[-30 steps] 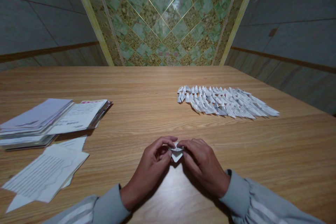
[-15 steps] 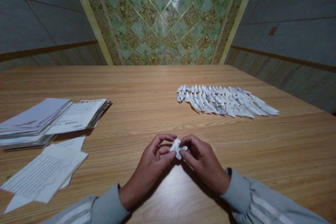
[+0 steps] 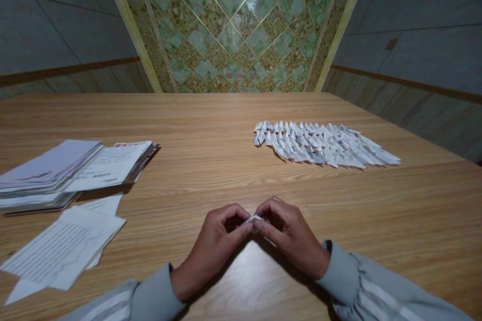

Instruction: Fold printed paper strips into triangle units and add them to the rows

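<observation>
A small folded piece of white paper (image 3: pixel 255 218) is pinched between my two hands, low over the near middle of the table. My left hand (image 3: pixel 220 233) grips its left side between thumb and fingers. From the right, my right hand (image 3: pixel 288 228) closes on the other side, its thumb at the paper's near face. The fingertips of both hands almost meet and cover most of the paper, so only its pale top edge shows.
Rows of folded, pointed paper pieces (image 3: pixel 316 145) lie at the right on the wooden table (image 3: pixel 196 125). To the left rests a stack of papers and booklets (image 3: pixel 109 165), with loose written sheets (image 3: pixel 68 246) in front of it. A tiled wall (image 3: pixel 241 25) stands behind the table.
The paper was spread flatter with its face showing; now it is tilted and pressed into a narrow shape. My fingers have closed in around it and dipped slightly.
</observation>
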